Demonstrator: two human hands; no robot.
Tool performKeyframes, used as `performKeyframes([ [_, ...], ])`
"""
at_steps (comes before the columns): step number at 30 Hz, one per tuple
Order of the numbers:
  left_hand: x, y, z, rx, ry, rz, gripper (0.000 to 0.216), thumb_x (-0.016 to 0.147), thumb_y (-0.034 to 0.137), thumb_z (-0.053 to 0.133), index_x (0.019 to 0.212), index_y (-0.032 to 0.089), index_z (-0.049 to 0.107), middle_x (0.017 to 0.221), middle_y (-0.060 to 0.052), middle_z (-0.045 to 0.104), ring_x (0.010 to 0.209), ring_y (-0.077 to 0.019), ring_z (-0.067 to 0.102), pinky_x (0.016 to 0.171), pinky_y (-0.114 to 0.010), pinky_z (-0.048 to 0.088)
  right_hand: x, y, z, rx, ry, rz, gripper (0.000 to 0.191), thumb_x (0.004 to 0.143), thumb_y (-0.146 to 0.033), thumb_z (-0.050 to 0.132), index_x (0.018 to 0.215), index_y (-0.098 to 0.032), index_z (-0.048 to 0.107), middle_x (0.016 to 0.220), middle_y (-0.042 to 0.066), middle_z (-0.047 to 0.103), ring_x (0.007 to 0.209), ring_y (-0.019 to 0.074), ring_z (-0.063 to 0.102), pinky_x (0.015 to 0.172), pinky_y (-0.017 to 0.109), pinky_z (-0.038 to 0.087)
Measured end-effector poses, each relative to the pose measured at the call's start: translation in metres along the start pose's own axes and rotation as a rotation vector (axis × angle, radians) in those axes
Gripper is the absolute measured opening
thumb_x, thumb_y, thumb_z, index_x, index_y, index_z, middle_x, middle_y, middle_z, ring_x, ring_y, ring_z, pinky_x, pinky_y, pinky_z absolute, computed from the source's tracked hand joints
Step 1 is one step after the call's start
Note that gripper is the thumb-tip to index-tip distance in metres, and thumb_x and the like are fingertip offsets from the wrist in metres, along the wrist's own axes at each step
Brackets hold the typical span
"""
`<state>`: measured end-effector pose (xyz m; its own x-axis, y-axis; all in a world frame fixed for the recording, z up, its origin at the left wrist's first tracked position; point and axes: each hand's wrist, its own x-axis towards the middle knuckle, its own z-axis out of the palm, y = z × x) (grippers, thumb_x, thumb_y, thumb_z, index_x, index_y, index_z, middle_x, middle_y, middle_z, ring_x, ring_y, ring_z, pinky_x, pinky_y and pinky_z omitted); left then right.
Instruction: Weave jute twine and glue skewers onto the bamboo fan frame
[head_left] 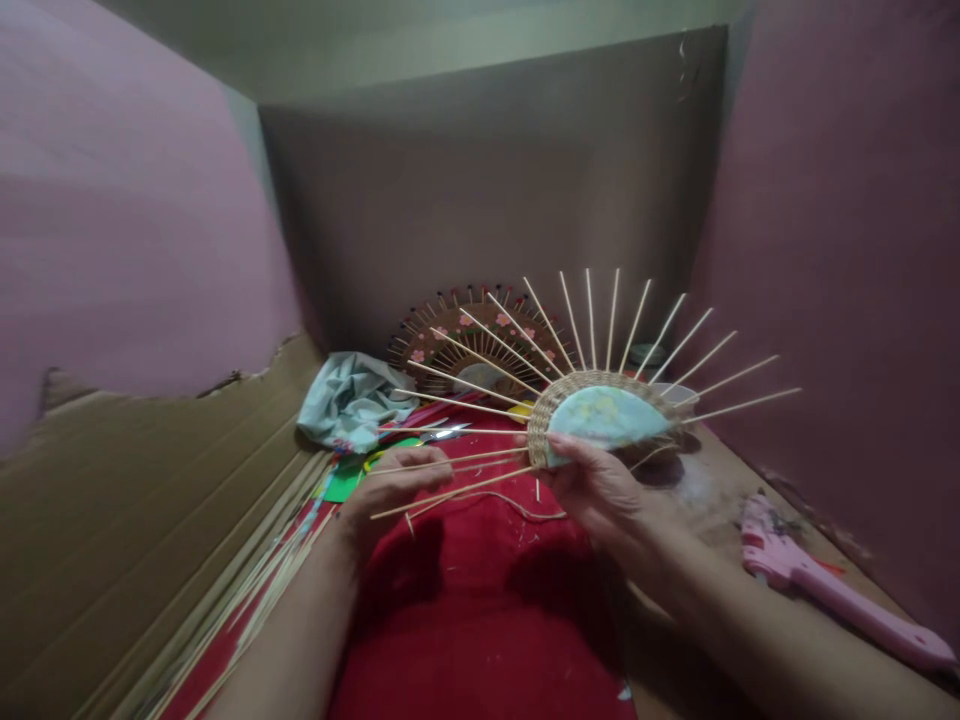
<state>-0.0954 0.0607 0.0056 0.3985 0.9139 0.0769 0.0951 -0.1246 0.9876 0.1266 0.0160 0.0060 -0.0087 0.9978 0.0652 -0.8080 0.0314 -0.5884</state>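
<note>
Red cloth (480,610) nearest me. My right hand (600,485) pinches the woven disc (600,415) w/ sticks fanning up & left. Left hand (390,485), fingers curled loosely, touches the leftmost sticks (450,478).

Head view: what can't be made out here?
- Woven disc: near edge hidden by the right hand.
- Left hand: fingertips behind the sticks, grip unclear.
- Pink glue gun: end cut off at the right edge.
- Fan: lower part hidden behind the sticks.
</note>
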Motion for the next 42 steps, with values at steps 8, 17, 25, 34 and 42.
performKeyframes([
  [8,-0.011,0.0,-0.036,0.052,-0.014,-0.04,0.015,0.064,0.027,0.069,0.061,0.013,0.064,0.046,0.004,0.046,0.042,-0.0049,0.034,0.042,-0.019,0.024,0.002,-0.004,-0.002,-0.036,-0.006,-0.004,0.013,0.064,-0.009,0.067,0.075,-0.012,0.061,0.075,0.005,0.068,0.071,0.0146,0.062,0.069,0.029,0.05],
  [17,-0.026,0.001,-0.064,0.182,-0.001,-0.057,0.014,0.065,0.025,0.069,0.072,0.013,0.071,0.054,-0.003,0.062,0.051,-0.012,0.054,0.054,-0.024,0.041,0.013,-0.004,0.016,-0.077,-0.031,-0.146,0.021,0.057,-0.01,0.072,0.075,-0.016,0.063,0.074,-0.001,0.068,0.072,0.012,0.06,0.072,0.027,0.047],
  [25,-0.012,-0.009,-0.001,0.273,-0.365,-0.116,0.009,0.065,0.023,0.069,0.069,0.015,0.071,0.065,-0.003,0.066,0.062,-0.0141,0.057,0.064,-0.025,0.042,0.019,-0.003,0.028,0.021,-0.061,-0.163,0.015,0.062,-0.012,0.069,0.075,-0.016,0.065,0.075,0.0,0.069,0.075,0.0144,0.062,0.07,0.027,0.049],
  [34,-0.012,0.001,0.041,0.146,-0.129,0.102,0.047,0.061,0.022,0.075,0.106,0.025,0.065,0.106,-0.003,0.061,0.086,-0.015,0.054,0.078,-0.026,0.041,0.018,0.014,0.032,0.054,-0.052,-0.075,0.011,0.062,-0.01,0.069,0.07,-0.015,0.065,0.07,0.0,0.068,0.068,0.013,0.061,0.069,0.028,0.05],
  [42,-0.01,0.002,0.065,-0.67,0.015,-0.107,0.024,0.074,0.023,0.064,0.094,0.01,0.061,0.083,-0.007,0.063,0.04,-0.0005,0.041,0.034,-0.013,0.03,0.011,0.025,0.027,-0.024,-0.041,-0.117,0.015,0.06,-0.013,0.072,0.069,-0.02,0.062,0.066,-0.006,0.064,0.065,0.0087,0.057,0.066,0.022,0.047],
])
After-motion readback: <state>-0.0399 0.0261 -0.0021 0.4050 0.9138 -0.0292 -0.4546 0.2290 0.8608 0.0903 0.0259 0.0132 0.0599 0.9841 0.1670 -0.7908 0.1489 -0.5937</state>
